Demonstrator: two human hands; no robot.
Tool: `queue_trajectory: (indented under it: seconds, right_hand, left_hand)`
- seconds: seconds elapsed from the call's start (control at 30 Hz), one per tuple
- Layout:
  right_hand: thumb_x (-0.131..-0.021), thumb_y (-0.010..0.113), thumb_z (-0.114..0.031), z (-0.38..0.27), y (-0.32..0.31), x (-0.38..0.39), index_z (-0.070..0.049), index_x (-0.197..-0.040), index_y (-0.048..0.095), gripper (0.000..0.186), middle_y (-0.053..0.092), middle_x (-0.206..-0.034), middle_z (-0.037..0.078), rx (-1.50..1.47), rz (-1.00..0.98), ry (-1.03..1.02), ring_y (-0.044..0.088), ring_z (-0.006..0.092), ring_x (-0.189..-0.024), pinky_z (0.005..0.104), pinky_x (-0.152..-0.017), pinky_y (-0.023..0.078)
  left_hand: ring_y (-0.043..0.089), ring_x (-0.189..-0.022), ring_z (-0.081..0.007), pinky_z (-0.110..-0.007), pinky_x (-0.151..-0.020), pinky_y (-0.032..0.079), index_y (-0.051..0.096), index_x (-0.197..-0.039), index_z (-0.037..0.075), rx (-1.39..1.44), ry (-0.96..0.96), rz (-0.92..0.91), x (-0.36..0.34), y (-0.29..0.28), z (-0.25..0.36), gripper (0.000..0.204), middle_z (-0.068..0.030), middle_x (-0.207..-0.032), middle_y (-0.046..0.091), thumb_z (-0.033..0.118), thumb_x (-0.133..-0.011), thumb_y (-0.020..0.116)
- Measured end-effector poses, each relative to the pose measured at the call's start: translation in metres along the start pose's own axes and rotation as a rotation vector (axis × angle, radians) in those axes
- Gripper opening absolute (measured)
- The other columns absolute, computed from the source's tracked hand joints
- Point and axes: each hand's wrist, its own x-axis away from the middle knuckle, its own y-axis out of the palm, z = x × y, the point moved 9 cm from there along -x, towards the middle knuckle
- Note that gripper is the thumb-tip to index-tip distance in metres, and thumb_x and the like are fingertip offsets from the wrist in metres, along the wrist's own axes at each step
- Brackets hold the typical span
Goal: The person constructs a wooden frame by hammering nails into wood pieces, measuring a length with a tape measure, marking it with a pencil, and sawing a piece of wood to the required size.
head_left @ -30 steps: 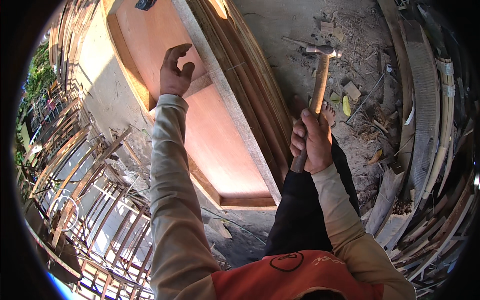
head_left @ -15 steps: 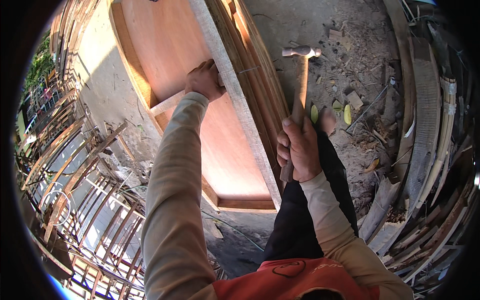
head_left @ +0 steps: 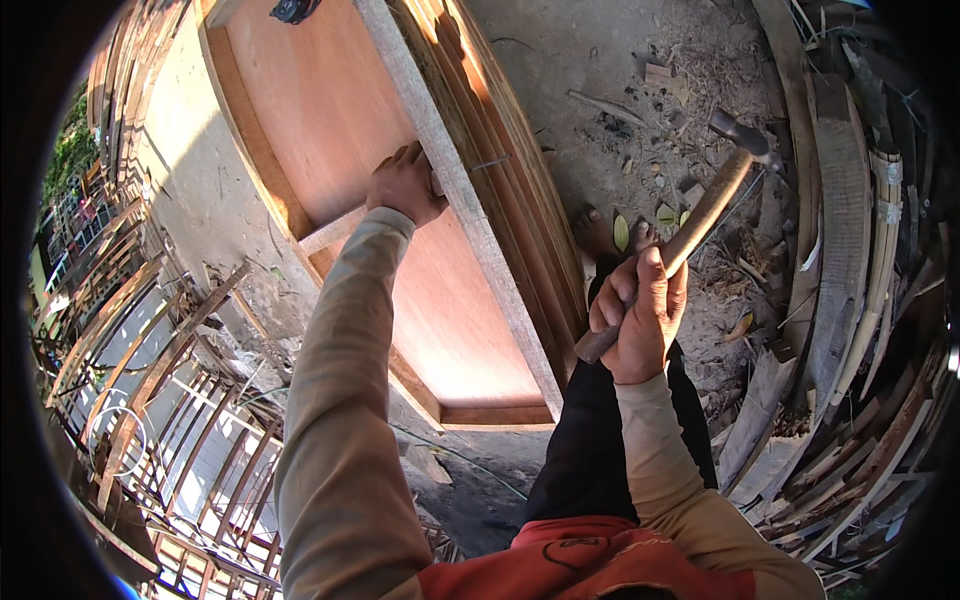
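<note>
A shallow wooden frame [head_left: 455,170] with a pale pinkish plywood panel [head_left: 460,310] lies before me, divided by a crossbar [head_left: 330,229]. My left hand [head_left: 405,185] has its fingers curled round the crossbar where it meets the long right rail, partly hiding that joint. On the right, my right hand [head_left: 645,315] grips a hammer [head_left: 705,210] low on its wooden handle, head up and off the frame. Stacked boards [head_left: 510,210] run along the frame's right side, and a dark bundle [head_left: 292,9] rests at the frame's far end.
Loose timber and strips [head_left: 840,250] are heaped along the right. Wooden racks [head_left: 170,400] fill the left beside a concrete floor [head_left: 200,180]. Scraps and leaves [head_left: 665,213] litter the ground by my bare feet [head_left: 595,230].
My left hand came down from open above the panel to close at the crossbar joint, shifting slightly nearer since. The hammer head has swung rightward and lower, my right hand moving slightly toward me.
</note>
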Motion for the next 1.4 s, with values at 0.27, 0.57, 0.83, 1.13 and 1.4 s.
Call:
queue_trajectory:
  seconds: [0.27,0.57,0.83,1.13,1.4]
  right_hand:
    - [-0.100,0.061,-0.033,0.063,0.030,0.004,-0.017,-0.103,0.041,0.026,0.042,-0.067,-0.003,0.208,-0.194,0.422,0.040,0.0061,-0.047,0.0249,-0.039,0.037]
    - [-0.100,0.061,-0.029,0.095,0.046,0.022,-0.015,-0.106,0.041,0.025,0.040,-0.067,-0.004,0.175,-0.289,0.602,0.037,0.0048,-0.047,0.0256,-0.040,0.036]
    - [-0.102,0.060,-0.035,0.018,0.018,0.010,-0.017,-0.098,0.044,0.025,0.042,-0.071,-0.004,-0.105,0.224,-0.130,0.042,0.0077,-0.052,0.0288,-0.044,0.039]
    - [-0.105,0.056,-0.033,-0.029,0.011,-0.016,-0.018,-0.100,0.044,0.019,0.042,-0.069,-0.004,-0.085,0.121,-0.279,0.042,0.0081,-0.051,0.0287,-0.047,0.041]
    - [-0.101,0.061,-0.036,0.036,0.015,0.014,-0.017,-0.102,0.046,0.023,0.044,-0.069,-0.004,0.172,-0.093,0.359,0.042,0.0065,-0.048,0.0224,-0.040,0.036]
  left_hand:
    - [0.063,-0.110,-0.0246,-0.038,-0.092,0.054,0.064,-0.116,0.013,-0.003,0.033,0.061,-0.002,0.004,-0.005,0.052,-0.0059,-0.115,0.065,0.034,-0.071,0.080]
    - [0.063,-0.108,-0.0245,-0.039,-0.092,0.053,0.064,-0.118,0.013,-0.017,0.039,0.058,-0.012,-0.003,-0.009,0.053,-0.0062,-0.116,0.065,0.033,-0.071,0.079]
    - [0.063,-0.107,-0.0278,-0.040,-0.094,0.054,0.062,-0.119,0.016,-0.007,0.021,-0.006,-0.020,-0.012,-0.005,0.054,-0.0071,-0.117,0.062,0.034,-0.072,0.081]
    - [0.061,-0.113,-0.0229,-0.037,-0.094,0.052,0.063,-0.116,0.012,-0.026,-0.012,-0.032,-0.008,0.000,-0.020,0.054,-0.0049,-0.116,0.064,0.033,-0.069,0.080]
    - [0.062,-0.112,-0.0237,-0.038,-0.093,0.053,0.064,-0.118,0.012,-0.023,0.021,0.036,0.015,0.023,-0.031,0.055,-0.0057,-0.116,0.065,0.034,-0.070,0.080]
